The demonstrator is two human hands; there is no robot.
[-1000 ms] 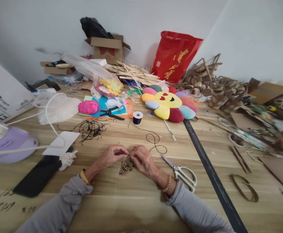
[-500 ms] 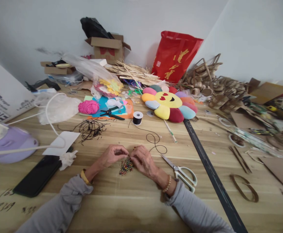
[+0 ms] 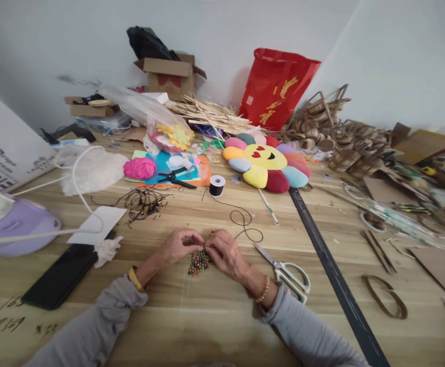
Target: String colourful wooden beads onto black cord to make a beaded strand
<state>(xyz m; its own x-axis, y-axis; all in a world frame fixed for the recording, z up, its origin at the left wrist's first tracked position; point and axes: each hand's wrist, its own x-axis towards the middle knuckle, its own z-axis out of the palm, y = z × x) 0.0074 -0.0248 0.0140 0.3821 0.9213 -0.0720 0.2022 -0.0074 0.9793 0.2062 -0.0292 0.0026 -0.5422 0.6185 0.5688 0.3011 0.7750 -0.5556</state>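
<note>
My left hand (image 3: 179, 246) and my right hand (image 3: 228, 255) meet fingertip to fingertip just above a small cluster of multicoloured beads (image 3: 198, 263) on the wooden table (image 3: 191, 316). Both are pinched closed; whatever lies between the fingertips is too small to make out. A thin black cord (image 3: 241, 216) runs in loops from a white-ended spool (image 3: 217, 186) toward my right hand, where its end is hidden. Scissors (image 3: 289, 275) with pale handles lie to the right of my right wrist.
A black phone (image 3: 63, 280) and white paper (image 3: 98, 225) lie left, near tangled black cord (image 3: 141, 205). A long dark ruler (image 3: 329, 265) crosses the right side. Behind are pink yarn (image 3: 140, 167), pliers (image 3: 174, 177), a flower cushion (image 3: 266, 158) and a red bag (image 3: 278, 89).
My left hand's fingertips have shifted slightly right, closer to my right hand's fingertips. My right hand has hardly moved.
</note>
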